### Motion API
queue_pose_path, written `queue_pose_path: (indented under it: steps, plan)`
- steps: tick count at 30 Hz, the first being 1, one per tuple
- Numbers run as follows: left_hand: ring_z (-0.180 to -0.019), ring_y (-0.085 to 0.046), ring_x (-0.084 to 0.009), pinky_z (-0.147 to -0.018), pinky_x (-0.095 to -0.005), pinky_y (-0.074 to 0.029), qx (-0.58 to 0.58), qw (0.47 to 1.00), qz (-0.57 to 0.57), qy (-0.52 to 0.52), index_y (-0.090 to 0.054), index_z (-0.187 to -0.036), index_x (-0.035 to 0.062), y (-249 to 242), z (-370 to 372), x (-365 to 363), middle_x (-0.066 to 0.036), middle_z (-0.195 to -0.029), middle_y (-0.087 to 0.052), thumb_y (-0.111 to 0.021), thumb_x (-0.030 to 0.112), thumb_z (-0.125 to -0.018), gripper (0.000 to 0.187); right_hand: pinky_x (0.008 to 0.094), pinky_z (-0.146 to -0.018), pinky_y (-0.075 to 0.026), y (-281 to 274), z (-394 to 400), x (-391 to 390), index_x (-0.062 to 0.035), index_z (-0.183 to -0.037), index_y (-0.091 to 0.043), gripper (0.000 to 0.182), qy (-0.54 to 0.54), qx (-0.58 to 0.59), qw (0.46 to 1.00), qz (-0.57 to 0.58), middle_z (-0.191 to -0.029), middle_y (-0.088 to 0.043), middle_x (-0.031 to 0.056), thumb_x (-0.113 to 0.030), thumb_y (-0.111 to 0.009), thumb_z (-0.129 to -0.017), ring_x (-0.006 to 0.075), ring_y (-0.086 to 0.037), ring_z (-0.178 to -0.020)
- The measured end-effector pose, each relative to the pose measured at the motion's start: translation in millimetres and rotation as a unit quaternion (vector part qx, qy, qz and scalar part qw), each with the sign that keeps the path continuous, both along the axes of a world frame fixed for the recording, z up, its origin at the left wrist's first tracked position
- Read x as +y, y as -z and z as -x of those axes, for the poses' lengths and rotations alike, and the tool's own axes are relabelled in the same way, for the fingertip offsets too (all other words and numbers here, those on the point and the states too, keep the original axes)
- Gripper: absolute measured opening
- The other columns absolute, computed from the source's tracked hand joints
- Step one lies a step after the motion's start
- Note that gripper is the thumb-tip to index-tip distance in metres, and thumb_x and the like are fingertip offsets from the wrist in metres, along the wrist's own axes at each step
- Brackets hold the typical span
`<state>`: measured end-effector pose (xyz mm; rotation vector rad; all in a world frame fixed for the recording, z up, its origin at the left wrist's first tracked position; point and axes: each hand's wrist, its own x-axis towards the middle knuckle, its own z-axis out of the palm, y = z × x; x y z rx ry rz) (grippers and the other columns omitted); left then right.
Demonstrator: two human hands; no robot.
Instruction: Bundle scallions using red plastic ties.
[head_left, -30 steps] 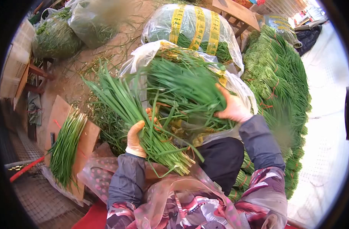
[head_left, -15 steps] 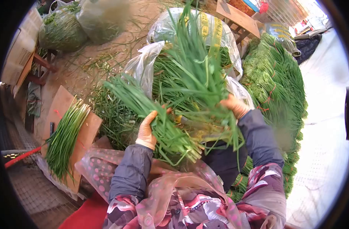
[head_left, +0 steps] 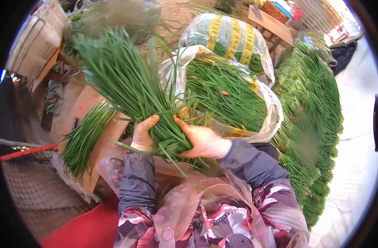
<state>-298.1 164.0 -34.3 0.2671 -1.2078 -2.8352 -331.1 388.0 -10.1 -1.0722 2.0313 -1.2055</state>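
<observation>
A large bunch of long green leafy stalks [head_left: 131,78] is held up in front of me, its tips pointing to the upper left. My left hand [head_left: 143,134] grips it from the left side, thumb up. From the right, my right hand [head_left: 203,140] is closed round the same bunch near its lower end. Just beyond it, an open plastic sack [head_left: 275,109] holds more loose green stalks [head_left: 226,97]. A smaller bunch [head_left: 87,138] lies on a wooden board [head_left: 83,101] at the left.
A full clear bag with yellow tape [head_left: 234,35] stands behind the open sack. Tied green bundles [head_left: 309,120] are piled along the right. A wooden bench [head_left: 269,25] is at the back, a crate [head_left: 38,39] at upper left, and a red bar [head_left: 28,152] at left.
My hands have come together on one bunch; before, each held separate stalks. The stalks from the right have moved left, off the open sack. The view has shifted.
</observation>
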Motion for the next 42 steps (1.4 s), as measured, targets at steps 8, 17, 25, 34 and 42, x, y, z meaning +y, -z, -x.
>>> queue_pose_path:
  steps: [8, 17, 25, 34, 42]
  plan:
    - [-0.093, -0.063, -0.0185, -0.085, -0.0315, -0.05, 0.162, 0.963, 0.214, 0.007, -0.064, -0.11, 0.0007, -40, -26, -20, -0.007, -0.105, -0.067, -0.075, 0.006, -0.075, 0.036, 0.0348, -0.109, -0.031, -61, 60, -43, -0.0009, -0.151, -0.01, 0.117, -0.005, -0.12, 0.964, 0.238, -0.145, -0.038, 0.0182, -0.017, -0.087, -0.064, 0.0238, -0.039, -0.132]
    - [-0.113, -0.054, -0.0175, -0.097, -0.0327, -0.045, 0.088, 0.968, 0.225, 0.072, -0.044, -0.133, 0.0061, -8, -25, -5, -0.007, -0.129, -0.053, -0.082, 0.004, -0.07, 0.074, 0.0339, -0.107, -0.033, -20, 11, -74, -0.0065, -0.15, -0.012, 0.125, 0.063, -0.225, 0.935, 0.268, -0.14, -0.043, 0.0086, -0.017, -0.093, -0.056, 0.0191, -0.04, -0.127]
    - [-0.097, -0.06, -0.0159, -0.082, -0.0307, -0.051, 0.019, 0.999, 0.049, 0.012, -0.059, -0.118, 0.0035, 21, -38, 34, -0.005, -0.109, -0.064, -0.075, 0.007, -0.076, 0.045, 0.0328, -0.098, -0.042, 4, -15, -75, -0.0026, -0.132, -0.046, 0.082, 0.095, -0.031, 0.964, 0.248, -0.122, -0.058, 0.0078, -0.015, -0.089, -0.064, 0.0185, -0.053, -0.111]
    - [-0.109, -0.06, -0.0239, -0.092, -0.0378, -0.048, 0.105, 0.825, 0.516, -0.207, -0.056, -0.122, -0.0051, -82, -100, -29, -0.019, -0.118, -0.062, -0.071, 0.008, -0.08, 0.046, 0.0282, -0.074, -0.05, -69, -1, -80, -0.0038, -0.105, -0.065, 0.035, 0.323, -0.153, 0.877, 0.322, -0.095, -0.067, 0.0024, -0.01, -0.082, -0.074, 0.0124, -0.061, -0.081]
    - [-0.115, -0.056, -0.0348, -0.095, -0.0502, -0.047, -0.01, 0.919, -0.208, 0.335, -0.044, -0.131, -0.0001, -53, -128, 39, -0.024, -0.12, -0.058, -0.063, 0.072, -0.071, 0.096, 0.0314, -0.085, -0.05, -113, -39, -49, -0.0002, -0.125, -0.051, 0.048, 0.241, -0.011, 0.82, 0.518, -0.12, -0.055, 0.0086, -0.002, -0.071, -0.081, 0.0186, -0.06, -0.099]
